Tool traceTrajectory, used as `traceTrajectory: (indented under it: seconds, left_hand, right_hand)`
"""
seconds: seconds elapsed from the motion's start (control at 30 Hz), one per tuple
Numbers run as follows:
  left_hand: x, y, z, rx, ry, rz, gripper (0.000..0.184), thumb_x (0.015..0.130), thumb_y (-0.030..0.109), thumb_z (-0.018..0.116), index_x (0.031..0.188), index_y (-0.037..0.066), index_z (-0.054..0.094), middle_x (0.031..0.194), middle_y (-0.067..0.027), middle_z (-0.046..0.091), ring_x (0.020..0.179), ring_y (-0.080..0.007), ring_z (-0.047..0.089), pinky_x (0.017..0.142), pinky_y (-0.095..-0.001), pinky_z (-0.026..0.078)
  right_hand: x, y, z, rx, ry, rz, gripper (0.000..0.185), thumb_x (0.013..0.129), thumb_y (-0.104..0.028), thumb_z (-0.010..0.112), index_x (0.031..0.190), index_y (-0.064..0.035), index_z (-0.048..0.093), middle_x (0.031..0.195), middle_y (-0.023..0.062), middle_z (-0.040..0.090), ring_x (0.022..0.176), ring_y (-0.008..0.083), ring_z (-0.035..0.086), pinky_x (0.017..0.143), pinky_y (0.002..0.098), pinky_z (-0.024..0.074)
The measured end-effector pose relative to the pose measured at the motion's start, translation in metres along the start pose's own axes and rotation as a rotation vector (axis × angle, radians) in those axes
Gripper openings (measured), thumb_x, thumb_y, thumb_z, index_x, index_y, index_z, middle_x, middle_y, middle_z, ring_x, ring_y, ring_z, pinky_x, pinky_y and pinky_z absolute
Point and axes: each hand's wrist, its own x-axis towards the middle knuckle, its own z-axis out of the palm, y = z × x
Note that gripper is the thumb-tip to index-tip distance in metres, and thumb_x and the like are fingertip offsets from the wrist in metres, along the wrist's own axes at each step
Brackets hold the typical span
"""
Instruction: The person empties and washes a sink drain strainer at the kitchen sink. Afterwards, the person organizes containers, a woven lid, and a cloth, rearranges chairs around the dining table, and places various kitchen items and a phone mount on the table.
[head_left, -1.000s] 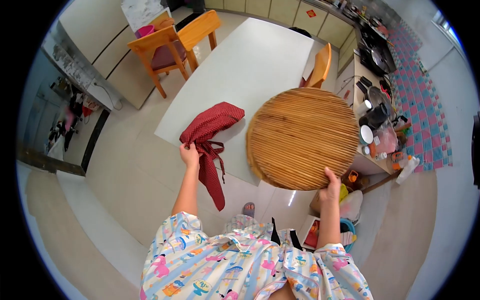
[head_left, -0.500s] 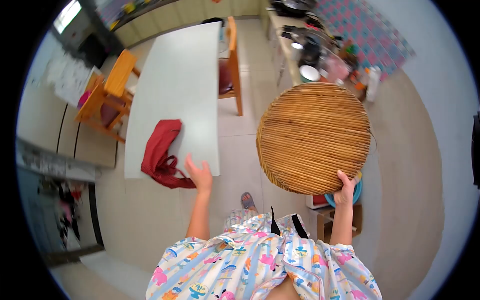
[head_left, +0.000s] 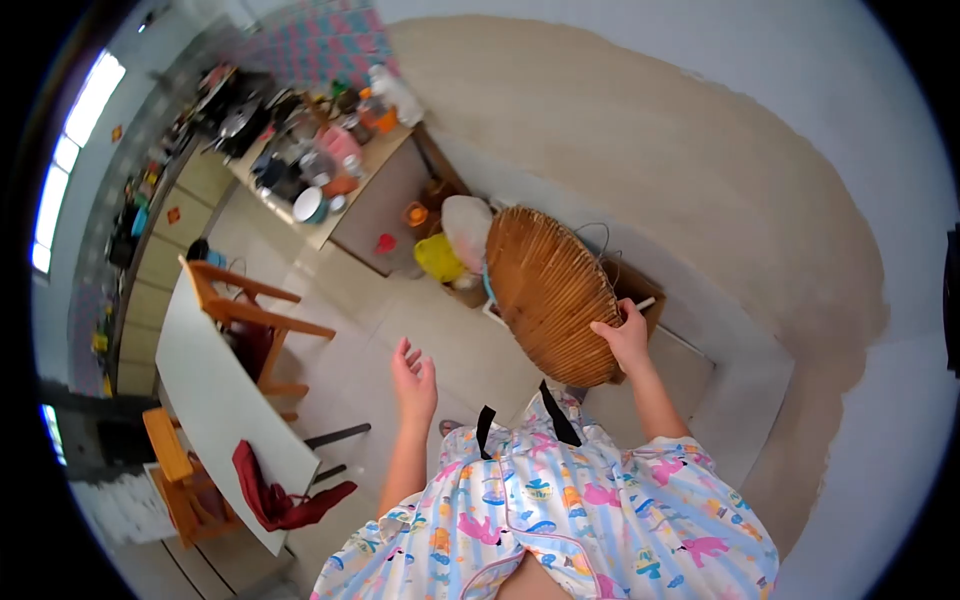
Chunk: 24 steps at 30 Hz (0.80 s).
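The right grip point(head_left: 626, 340) clasps the rim of the tilted round slatted board point(head_left: 545, 295), which is not set down. Left of the open, empty left grip point(head_left: 414, 382), the red cloth point(head_left: 272, 500) lies unheld on the white counter point(head_left: 215, 375).

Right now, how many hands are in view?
2: your left hand, open and empty above the floor, and your right hand, gripping the edge of the round slatted panel. Neither is hidden.

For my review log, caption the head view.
Right hand grips a round slatted board by its edge; left hand empty, red cloth on white table.
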Motion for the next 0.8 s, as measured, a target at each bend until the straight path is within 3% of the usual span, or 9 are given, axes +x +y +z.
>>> traceTrajectory:
  seconds: [0.13, 0.17, 0.33, 0.57, 0.8]
  left_hand:
    - [0.002, 0.039, 0.102, 0.04, -0.208, 0.008, 0.055, 0.086, 0.0, 0.054, 0.136, 0.004, 0.032, 0.133, -0.0179, 0.041, 0.109, -0.0238, 0.055, 0.085, -0.0322, 0.049]
    - [0.006, 0.039, 0.13, -0.005, -0.22, 0.003, 0.053, 0.085, 0.003, 0.056, 0.134, 0.001, 0.035, 0.131, -0.0177, 0.043, 0.107, -0.0248, 0.056, 0.086, -0.0346, 0.048]
    - [0.005, 0.09, 0.217, -0.022, -0.393, 0.092, 0.056, 0.084, -0.001, 0.055, 0.135, 0.001, 0.033, 0.13, -0.0177, 0.042, 0.098, -0.0239, 0.061, 0.081, -0.0318, 0.052]
    - [-0.007, 0.109, 0.252, 0.072, -0.475, 0.065, 0.056, 0.084, -0.001, 0.055, 0.135, 0.001, 0.031, 0.128, -0.019, 0.044, 0.095, -0.0228, 0.062, 0.078, -0.0316, 0.052]
    - [-0.012, 0.108, 0.272, 0.107, -0.473, -0.016, 0.056, 0.085, 0.0, 0.056, 0.135, 0.001, 0.032, 0.126, -0.0197, 0.046, 0.094, -0.0224, 0.063, 0.077, -0.0315, 0.052]
  right_hand:
    - [0.033, 0.041, -0.081, -0.279, 0.121, -0.028, 0.038, 0.067, -0.015, 0.075, 0.094, -0.0029, 0.051, 0.085, 0.0135, 0.061, 0.08, 0.0299, 0.059, 0.073, 0.0366, 0.0459]
    - [0.047, 0.055, -0.091, -0.269, 0.101, -0.034, 0.038, 0.067, -0.014, 0.074, 0.095, -0.0029, 0.051, 0.087, 0.0159, 0.061, 0.084, 0.0347, 0.06, 0.073, 0.039, 0.0465]
    - [0.106, 0.1, -0.139, -0.427, -0.049, -0.089, 0.037, 0.068, -0.01, 0.073, 0.097, -0.0022, 0.051, 0.093, 0.0183, 0.06, 0.09, 0.0385, 0.058, 0.074, 0.0424, 0.0467]
    - [0.157, 0.179, -0.158, -0.576, -0.172, -0.167, 0.041, 0.067, -0.007, 0.074, 0.099, -0.0019, 0.051, 0.096, 0.019, 0.059, 0.094, 0.0403, 0.054, 0.078, 0.0445, 0.0448]
    - [0.184, 0.181, -0.176, -0.554, -0.173, -0.154, 0.045, 0.067, -0.006, 0.074, 0.105, -0.0035, 0.051, 0.101, 0.0182, 0.058, 0.1, 0.0388, 0.052, 0.084, 0.0449, 0.0426]
